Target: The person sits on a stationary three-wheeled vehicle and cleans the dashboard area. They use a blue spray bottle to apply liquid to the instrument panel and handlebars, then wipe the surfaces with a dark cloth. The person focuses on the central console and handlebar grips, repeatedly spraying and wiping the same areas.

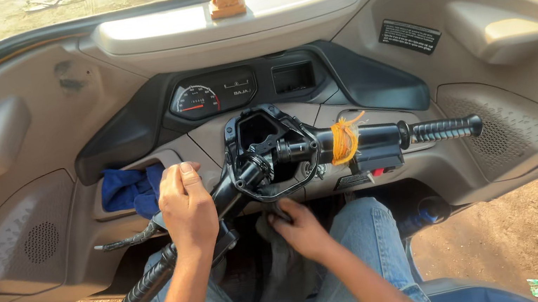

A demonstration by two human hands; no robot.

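Three-wheeler cab, handlebar (pixel 353 142), speedometer (pixel 197 100), dashboard (pixel 403 3)

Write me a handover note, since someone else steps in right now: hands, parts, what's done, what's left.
Left hand grips the left side of the handlebar, which is turned toward the seat. Right hand reaches under the bar's open middle, fingers on something I cannot make out. The middle housing shows open; orange thread is tied on the right side. A blue cloth sits in the dash pocket. Housing not closed.

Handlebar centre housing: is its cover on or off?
Off. The handlebar centre housing is an open black frame; the bar joint shows through it.
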